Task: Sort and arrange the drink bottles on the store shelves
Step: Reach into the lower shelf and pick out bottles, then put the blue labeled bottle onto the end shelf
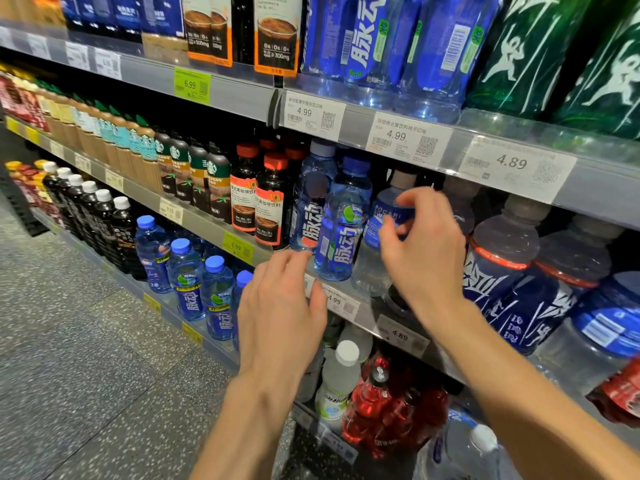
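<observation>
On the middle shelf (367,317) stand two blue bottles with white lettering (337,237) and, to their right, a clear Pocari bottle with a blue label (379,220). My right hand (422,244) is at the Pocari bottle, its thumb and curled fingers closing on the label. My left hand (280,306) hovers with relaxed fingers in front of the shelf edge. Its fingertips are just below the base of the left blue bottle and it holds nothing. My right hand hides most of the Pocari bottle's right side.
Dark coffee bottles with red caps (273,202) stand to the left, and large dark-blue bottles (498,258) to the right. The upper shelf rail (450,147) with price tags hangs just above my right hand. Red and white bottles (374,396) fill the shelf below. Speckled floor (86,341) lies to the left.
</observation>
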### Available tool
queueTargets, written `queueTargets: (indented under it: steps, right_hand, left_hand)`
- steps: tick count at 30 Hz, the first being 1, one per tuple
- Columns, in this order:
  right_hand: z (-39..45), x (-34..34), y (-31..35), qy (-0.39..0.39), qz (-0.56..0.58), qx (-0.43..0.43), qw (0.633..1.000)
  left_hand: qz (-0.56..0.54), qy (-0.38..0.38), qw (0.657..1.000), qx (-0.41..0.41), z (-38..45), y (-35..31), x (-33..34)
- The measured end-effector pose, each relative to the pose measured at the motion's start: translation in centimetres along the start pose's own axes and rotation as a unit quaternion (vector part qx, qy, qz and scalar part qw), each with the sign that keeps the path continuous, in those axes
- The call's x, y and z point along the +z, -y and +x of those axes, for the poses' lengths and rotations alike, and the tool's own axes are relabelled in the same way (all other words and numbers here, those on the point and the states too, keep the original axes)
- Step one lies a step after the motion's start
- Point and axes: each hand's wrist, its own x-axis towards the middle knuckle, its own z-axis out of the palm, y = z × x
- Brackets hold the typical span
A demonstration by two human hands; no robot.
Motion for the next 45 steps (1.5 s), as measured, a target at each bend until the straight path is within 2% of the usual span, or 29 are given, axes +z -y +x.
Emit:
queueTargets:
  steps: [4,10,14,20,24,27,30,34,40,45]
  right_hand:
    - [1.6,-1.4,-0.2,0.093,-0.089,0.007,0.992]
    - [4.7,-2.7,1.4,0.209,-0.101,0.064,0.971]
    - [5.5,-2.8,1.6,0.244,-0.132,0.056,0.959]
    - [2.2,-2.9,1.3,0.181,-0.162,-0.02,0.97]
    - [-1.0,-2.7,0.1,0.097,-0.152,-0.071,0.981]
    - [-2.4,-2.7,-1.0,0.062,-0.111,-0.083,0.988]
    - [-3.3,-2.8,-1.2,0.063,0.004,-0.096,0.993]
    - [-4.0,-3.2,-1.5,0.076,0.094,-0.124,0.985]
    - [-4.6,-4.5,-2.3,0.064,0.073,-0.151,0.984]
    - [-5.1,-9.0,-2.0,0.068,0.094,-0.158,0.981]
  left_hand:
    - [0.017,0.023,0.999,0.035,0.0,-0.9,0.7]
    - [0.037,0.067,0.995,0.058,-0.3,-1.6,1.0]
    - [0.033,0.063,0.996,0.056,-0.4,-1.8,0.9]
    - [0.046,0.067,0.995,0.062,-0.4,-1.7,1.0]
    - [0.047,0.063,0.995,0.064,-0.5,-1.7,1.0]
    - [0.05,0.068,0.994,0.072,-0.6,-2.0,1.0]
    - [0.062,0.078,0.991,0.092,-0.9,-2.2,1.1]
    - [0.071,0.084,0.988,0.111,-1.4,-2.4,1.3]
    - [0.067,0.084,0.985,0.137,-1.9,-2.9,1.4]
    - [0.096,0.122,0.974,0.163,-2.8,-3.9,2.0]
